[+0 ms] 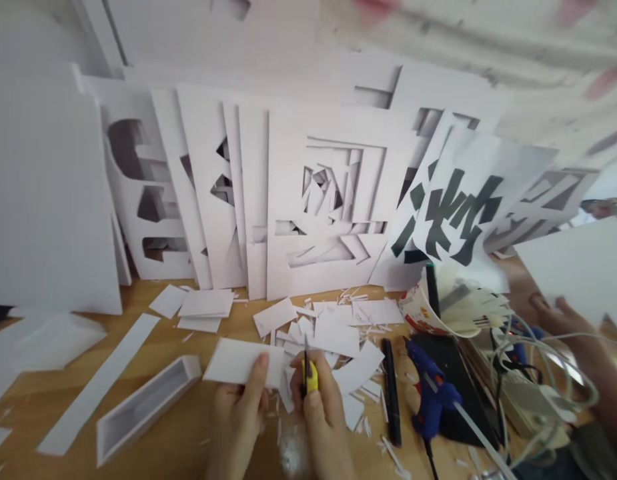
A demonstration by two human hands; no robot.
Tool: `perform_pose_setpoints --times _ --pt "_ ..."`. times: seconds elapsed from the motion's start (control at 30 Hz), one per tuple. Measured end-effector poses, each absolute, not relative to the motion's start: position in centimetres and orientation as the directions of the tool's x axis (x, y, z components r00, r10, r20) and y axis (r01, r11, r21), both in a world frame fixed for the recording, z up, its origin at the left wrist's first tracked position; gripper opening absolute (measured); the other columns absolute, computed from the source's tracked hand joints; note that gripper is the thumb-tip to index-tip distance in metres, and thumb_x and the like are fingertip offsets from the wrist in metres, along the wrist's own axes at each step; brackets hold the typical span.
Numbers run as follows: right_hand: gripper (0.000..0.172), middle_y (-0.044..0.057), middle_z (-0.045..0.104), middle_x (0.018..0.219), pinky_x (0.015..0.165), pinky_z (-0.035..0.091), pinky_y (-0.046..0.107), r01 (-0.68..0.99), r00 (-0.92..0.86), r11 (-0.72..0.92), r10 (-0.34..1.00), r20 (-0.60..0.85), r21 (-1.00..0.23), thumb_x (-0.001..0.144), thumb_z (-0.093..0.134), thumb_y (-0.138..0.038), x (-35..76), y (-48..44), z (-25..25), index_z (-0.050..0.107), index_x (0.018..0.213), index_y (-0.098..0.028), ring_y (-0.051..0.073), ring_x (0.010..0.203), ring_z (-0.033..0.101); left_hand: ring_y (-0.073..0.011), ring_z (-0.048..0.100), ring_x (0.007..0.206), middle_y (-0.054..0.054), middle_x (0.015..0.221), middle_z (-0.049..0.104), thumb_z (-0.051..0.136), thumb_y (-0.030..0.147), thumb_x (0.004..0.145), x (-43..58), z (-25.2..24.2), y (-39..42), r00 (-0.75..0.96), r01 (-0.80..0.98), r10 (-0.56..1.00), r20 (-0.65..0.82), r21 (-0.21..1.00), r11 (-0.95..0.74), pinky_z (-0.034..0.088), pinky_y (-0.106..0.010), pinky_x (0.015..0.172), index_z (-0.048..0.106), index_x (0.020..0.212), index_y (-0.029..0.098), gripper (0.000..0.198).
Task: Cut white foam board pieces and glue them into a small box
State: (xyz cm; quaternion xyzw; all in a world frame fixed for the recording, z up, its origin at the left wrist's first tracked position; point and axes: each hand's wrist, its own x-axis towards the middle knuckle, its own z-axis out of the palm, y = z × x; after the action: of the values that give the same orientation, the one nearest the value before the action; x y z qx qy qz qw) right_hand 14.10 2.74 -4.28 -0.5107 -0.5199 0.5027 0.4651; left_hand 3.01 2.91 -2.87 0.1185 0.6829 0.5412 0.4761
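My left hand (238,413) is closed on a flat white foam-board piece (238,361), thumb on top, holding it just above the wooden table (188,427). My right hand (323,413) grips a yellow-handled utility knife (309,373); its blade points up at the right edge of that piece. Both hands are low in the middle of the view, close together.
White offcuts (333,333) litter the table behind my hands. A long open white box (148,407) and a strip (101,383) lie at left. A black pen (391,390), blue glue gun (431,393) and cables lie at right. Cut-out boards (328,200) lean at the back. Another person's hand (558,317) holds a white sheet at right.
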Motion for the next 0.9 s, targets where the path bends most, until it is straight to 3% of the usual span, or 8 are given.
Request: perform_pose_setpoints --times 0.13,0.27,0.4,0.53,0.73,0.9 --pt "0.075 -0.002 0.045 0.056 0.05 0.026 0.028 0.38 -0.123 0.318 0.948 0.293 -0.869 0.095 0.028 -0.086 15.1 2.6 -2.7 0.046 0.061 -0.022 0.013 0.05 0.043 -0.0099 0.036 0.037 0.006 0.038 0.037 0.078 0.069 0.065 2.4 -1.7 2.4 -0.536 -0.327 0.712 -0.453 0.889 0.32 0.031 -0.025 0.037 0.04 0.041 0.025 0.063" --pt "0.074 -0.001 0.048 0.051 0.049 0.025 0.029 0.578 -0.172 0.435 0.892 0.418 -0.69 0.097 0.026 -0.084 14.7 0.2 -2.3 0.046 0.06 -0.023 0.014 0.047 0.045 -0.0102 0.038 0.039 0.004 0.041 0.043 0.079 0.066 0.065 2.1 -0.6 -0.3 -0.504 -0.387 0.726 -0.468 0.874 0.295 0.033 -0.026 0.039 0.046 0.045 0.024 0.057" --pt "0.07 -0.003 0.044 0.051 0.049 0.027 0.028 0.535 -0.176 0.497 0.856 0.486 -0.683 0.1 0.027 -0.079 14.0 -1.9 -1.9 0.042 0.06 -0.023 0.013 0.047 0.042 -0.0113 0.04 0.043 0.006 0.043 0.039 0.083 0.06 0.063 2.0 0.8 -2.7 -0.506 -0.459 0.735 -0.451 0.863 0.213 0.035 -0.026 0.041 0.045 0.047 0.024 0.054" --pt "0.068 -0.004 0.041 0.051 0.049 0.025 0.027 0.514 -0.193 0.534 0.835 0.516 -0.671 0.102 0.03 -0.076 13.6 -1.9 -0.9 0.041 0.06 -0.023 0.012 0.045 0.039 -0.0141 0.05 0.051 0.004 0.05 0.049 0.084 0.051 0.064 1.3 1.9 -3.3 -0.546 -0.463 0.736 -0.399 0.876 0.132 0.038 -0.025 0.043 0.053 0.055 0.023 0.042" --pt "0.068 -0.004 0.041 0.049 0.049 0.026 0.027 0.537 -0.223 0.564 0.812 0.539 -0.627 0.103 0.03 -0.075 13.2 -1.0 0.2 0.041 0.06 -0.024 0.012 0.046 0.04 -0.0115 0.046 0.05 0.005 0.056 0.053 0.084 0.047 0.068 0.3 1.6 -3.0 -0.596 -0.425 0.715 -0.366 0.899 0.105 0.042 -0.025 0.047 0.056 0.063 0.023 0.037" --pt "0.069 -0.004 0.039 0.048 0.048 0.023 0.028 0.548 -0.217 0.558 0.814 0.538 -0.623 0.101 0.032 -0.076 13.0 -0.1 0.3 0.042 0.058 -0.024 0.012 0.045 0.036 -0.0102 0.04 0.043 0.007 0.045 0.042 0.081 0.051 0.071 0.3 1.7 -1.9 -0.53 -0.431 0.755 -0.386 0.889 0.153 0.036 -0.025 0.042 0.046 0.052 0.024 0.048"
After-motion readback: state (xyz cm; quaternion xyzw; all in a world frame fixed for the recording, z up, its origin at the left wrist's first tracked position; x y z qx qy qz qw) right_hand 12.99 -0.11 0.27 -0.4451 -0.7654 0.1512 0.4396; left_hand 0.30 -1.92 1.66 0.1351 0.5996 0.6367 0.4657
